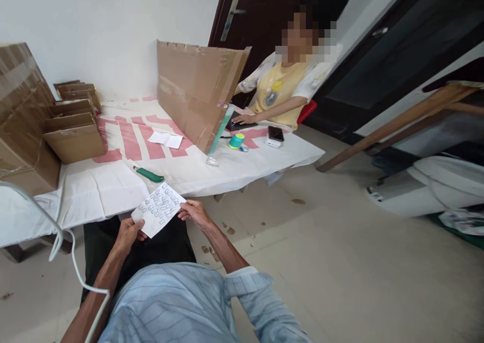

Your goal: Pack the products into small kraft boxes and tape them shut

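- Head view, paper sheet: one, white, held above the lap at the table's near edge; rows of small outlined marks, too small to read.
- Left hand: thumb and fingers pinched on the sheet's lower left edge.
- Right hand: thumb and fingers pinched on the sheet's right corner.
- Tablecloth: white, with large red printed strokes, partly covered; wording cannot be made out.
- Yellow shirt: on the person across the table; printed figure on the chest.
- Knife: green handle, lying just beyond the sheet.
- Folded paper: white, lying on the red strokes.
- Cardboard panel: upright, standing between the folded paper and the other person's side.
- Small cardboard boxes: grouped beside a large taped carton, at left.
- Cable: white, looping in front of the left forearm.
- Phone: dark screen, near the table's right end.
- Round container: teal and yellow, beside the panel.
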`<state>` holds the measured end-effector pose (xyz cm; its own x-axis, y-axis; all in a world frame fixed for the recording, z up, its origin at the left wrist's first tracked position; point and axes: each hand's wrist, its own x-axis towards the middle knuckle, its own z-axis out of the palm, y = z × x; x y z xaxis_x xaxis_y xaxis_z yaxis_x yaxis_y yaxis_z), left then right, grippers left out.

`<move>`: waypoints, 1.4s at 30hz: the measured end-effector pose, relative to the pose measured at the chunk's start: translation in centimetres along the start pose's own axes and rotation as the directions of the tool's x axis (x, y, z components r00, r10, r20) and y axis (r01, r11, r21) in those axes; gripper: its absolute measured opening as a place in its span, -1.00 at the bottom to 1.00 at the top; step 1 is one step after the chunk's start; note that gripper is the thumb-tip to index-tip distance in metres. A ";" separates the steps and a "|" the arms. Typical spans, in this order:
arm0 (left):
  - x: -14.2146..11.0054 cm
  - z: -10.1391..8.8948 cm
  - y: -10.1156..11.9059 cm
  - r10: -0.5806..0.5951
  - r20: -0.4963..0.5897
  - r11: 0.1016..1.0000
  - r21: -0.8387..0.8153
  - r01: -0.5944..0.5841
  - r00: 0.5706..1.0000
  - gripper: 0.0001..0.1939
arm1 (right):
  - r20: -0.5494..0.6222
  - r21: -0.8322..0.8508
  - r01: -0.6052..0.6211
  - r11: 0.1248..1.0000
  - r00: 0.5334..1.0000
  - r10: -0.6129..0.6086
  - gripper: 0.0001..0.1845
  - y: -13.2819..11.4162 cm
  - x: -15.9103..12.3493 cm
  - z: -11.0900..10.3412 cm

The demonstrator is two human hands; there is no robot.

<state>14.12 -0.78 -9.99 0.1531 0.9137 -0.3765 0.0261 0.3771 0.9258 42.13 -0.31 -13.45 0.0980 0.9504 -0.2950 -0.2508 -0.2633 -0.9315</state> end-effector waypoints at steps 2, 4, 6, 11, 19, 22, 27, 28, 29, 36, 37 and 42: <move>-0.1 -0.2 0.0 0.007 -0.008 1.000 0.000 -0.007 1.000 -0.62 | 0.011 -0.007 -0.010 1.000 1.000 0.010 -0.81 0.2 -0.1 0.0; -0.3 -0.4 0.0 0.012 -0.010 1.000 0.002 -0.012 1.000 -0.61 | 0.022 -0.012 -0.019 1.000 1.000 0.020 -0.82 0.3 -0.2 0.1; -0.4 -0.8 0.1 0.014 0.000 1.000 0.006 -0.014 1.000 -0.61 | 0.033 -0.015 -0.025 1.000 0.999 0.025 -0.82 0.3 -0.3 0.0; -0.8 -1.7 0.3 0.008 0.057 1.000 0.025 -0.010 0.998 -0.61 | 0.096 0.006 -0.051 0.999 0.994 0.050 -0.81 -0.6 -0.2 -0.6; -1.1 -2.4 0.3 -0.002 0.109 0.999 0.037 -0.002 0.994 -0.59 | 0.135 -0.124 -0.008 0.992 0.991 0.025 -0.69 -1.7 0.8 -0.6; -1.1 -2.7 0.2 -0.003 0.108 0.999 0.034 -0.001 0.994 -0.58 | 0.118 -0.151 0.026 0.988 0.993 -0.008 -0.68 -1.6 0.9 -0.4; -1.4 -2.9 0.4 -0.006 0.117 1.000 0.011 0.005 0.993 -0.59 | 0.108 -0.221 0.067 0.973 0.993 -0.044 -0.68 -1.8 0.3 -0.4; -1.5 -2.9 0.4 -0.007 0.119 1.000 0.004 0.007 0.993 -0.59 | 0.110 -0.229 0.069 0.971 0.993 -0.045 -0.68 -2.0 0.1 -0.4; -1.6 -2.9 0.5 -0.008 0.118 1.000 -0.005 0.009 0.993 -0.59 | 0.114 -0.234 0.068 0.970 0.993 -0.042 -0.68 -2.1 -0.1 -0.4; -2.4 -3.1 1.1 0.009 0.070 0.996 -0.089 -0.003 0.997 -0.60 | 0.107 -0.230 0.072 0.970 0.993 -0.048 -0.66 -3.2 -0.7 0.7; -2.6 -3.3 1.2 0.015 0.063 0.995 -0.102 -0.008 0.998 -0.60 | 0.108 -0.222 0.074 0.972 0.993 -0.051 -0.65 -3.3 -0.6 1.0; -3.9 -4.4 1.8 0.049 0.015 0.986 -0.160 -0.046 0.999 -0.59 | 0.176 -0.178 0.071 0.981 0.984 -0.039 -0.61 -3.9 -0.4 2.7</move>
<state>9.19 -3.01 -6.99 0.1694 0.9285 -0.3304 -0.1396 0.3545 0.9246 40.48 0.78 -9.10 -0.0632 0.9743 -0.2162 -0.0673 -0.2203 -0.9731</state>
